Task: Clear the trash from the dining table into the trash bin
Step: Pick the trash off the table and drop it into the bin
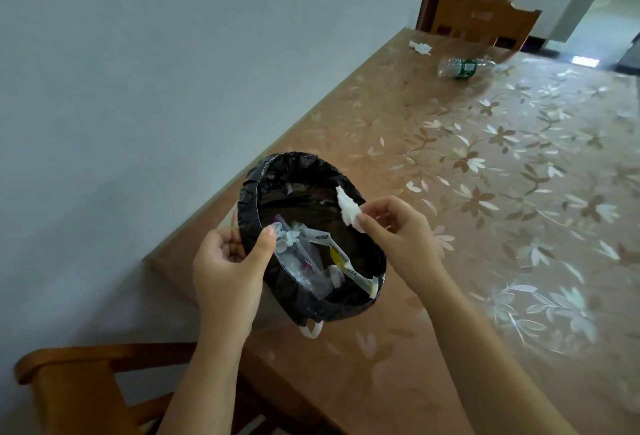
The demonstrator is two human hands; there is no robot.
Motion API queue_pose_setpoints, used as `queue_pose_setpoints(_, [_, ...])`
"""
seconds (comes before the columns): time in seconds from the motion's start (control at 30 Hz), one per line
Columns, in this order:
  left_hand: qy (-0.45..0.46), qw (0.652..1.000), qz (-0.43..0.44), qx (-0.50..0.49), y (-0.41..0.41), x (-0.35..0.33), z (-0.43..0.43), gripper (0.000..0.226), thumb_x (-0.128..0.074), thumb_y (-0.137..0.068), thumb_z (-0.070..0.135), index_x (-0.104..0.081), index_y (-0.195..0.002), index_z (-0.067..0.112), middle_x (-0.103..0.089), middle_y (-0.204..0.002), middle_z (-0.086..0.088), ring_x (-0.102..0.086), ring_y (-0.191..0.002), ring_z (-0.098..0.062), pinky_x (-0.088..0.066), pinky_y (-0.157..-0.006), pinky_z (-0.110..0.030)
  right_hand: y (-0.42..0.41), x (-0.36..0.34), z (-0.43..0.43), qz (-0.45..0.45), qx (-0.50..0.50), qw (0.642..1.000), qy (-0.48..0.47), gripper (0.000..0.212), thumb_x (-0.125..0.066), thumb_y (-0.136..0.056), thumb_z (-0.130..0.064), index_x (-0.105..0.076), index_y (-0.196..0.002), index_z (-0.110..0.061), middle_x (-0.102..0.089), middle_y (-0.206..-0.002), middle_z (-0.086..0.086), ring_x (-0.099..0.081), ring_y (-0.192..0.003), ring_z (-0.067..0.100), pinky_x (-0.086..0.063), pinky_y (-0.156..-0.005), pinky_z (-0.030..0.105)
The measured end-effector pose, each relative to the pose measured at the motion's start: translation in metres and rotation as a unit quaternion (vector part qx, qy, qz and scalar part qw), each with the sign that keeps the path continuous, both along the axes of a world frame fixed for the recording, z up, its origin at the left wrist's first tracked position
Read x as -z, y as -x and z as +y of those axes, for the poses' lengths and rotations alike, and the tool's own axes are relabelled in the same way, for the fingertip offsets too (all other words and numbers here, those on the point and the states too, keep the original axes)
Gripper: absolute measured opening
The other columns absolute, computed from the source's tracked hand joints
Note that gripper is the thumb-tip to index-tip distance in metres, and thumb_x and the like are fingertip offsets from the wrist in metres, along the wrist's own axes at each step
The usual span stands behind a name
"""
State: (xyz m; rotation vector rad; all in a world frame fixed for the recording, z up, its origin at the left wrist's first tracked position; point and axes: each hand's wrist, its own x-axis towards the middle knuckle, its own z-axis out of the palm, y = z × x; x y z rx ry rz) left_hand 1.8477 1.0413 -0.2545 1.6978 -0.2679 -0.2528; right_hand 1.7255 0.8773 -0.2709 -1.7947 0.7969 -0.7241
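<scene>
A small trash bin (256,192) lined with a black bag is tilted toward me over the near left corner of the dining table (450,213). My left hand (228,268) grips its near rim, thumb inside. Wrappers and clear plastic (311,261) lie inside it. My right hand (398,230) pinches a crumpled white tissue (348,208) over the bin's right rim. At the table's far end lie an empty clear plastic bottle with a green label (462,67) and a white crumpled scrap (420,47).
The table carries a brown floral cover and runs along a white wall (138,88) on its left. A wooden chair (69,382) stands at the near left, another wooden chair (485,22) at the far end. An open doorway (606,19) is at the top right.
</scene>
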Motion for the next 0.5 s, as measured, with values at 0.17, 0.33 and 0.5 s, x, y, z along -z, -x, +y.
queue_pose_setpoints(0.17, [0.012,1.000,-0.001,0.002,0.009,-0.008,0.012,0.026,-0.071,-0.053,0.054,-0.063,-0.071,0.037,-0.071,-0.076,-0.002,-0.069,-0.073,-0.020,-0.058,-0.066,-0.049,0.006,-0.016,0.014,0.057,-0.036,0.996,0.064,0.016,-0.064,-0.081,-0.026,-0.065,-0.096,-0.030,-0.065,-0.088,-0.018,-0.058,-0.071,-0.004,-0.046,-0.063,0.007])
queue_pose_setpoints(0.33, [0.025,1.000,0.000,0.011,0.027,-0.009,0.025,0.024,-0.070,-0.053,0.054,-0.063,-0.068,0.038,-0.071,-0.073,0.000,-0.069,-0.072,-0.018,-0.058,-0.063,-0.042,0.053,-0.015,0.030,0.084,0.056,0.988,0.119,0.017,-0.060,-0.083,-0.026,-0.065,-0.099,-0.024,-0.062,-0.093,-0.010,-0.059,-0.082,0.004,-0.042,-0.067,0.007])
queue_pose_setpoints(0.5, [0.019,0.998,-0.015,0.051,0.056,-0.006,0.035,0.022,-0.070,-0.054,0.055,-0.062,-0.065,0.038,-0.068,-0.070,0.003,-0.068,-0.072,-0.019,-0.056,-0.060,-0.038,0.125,-0.003,0.060,0.176,0.151,0.950,0.207,0.021,-0.059,-0.084,-0.022,-0.064,-0.103,-0.016,-0.064,-0.101,-0.001,-0.059,-0.090,0.019,-0.043,-0.071,0.028])
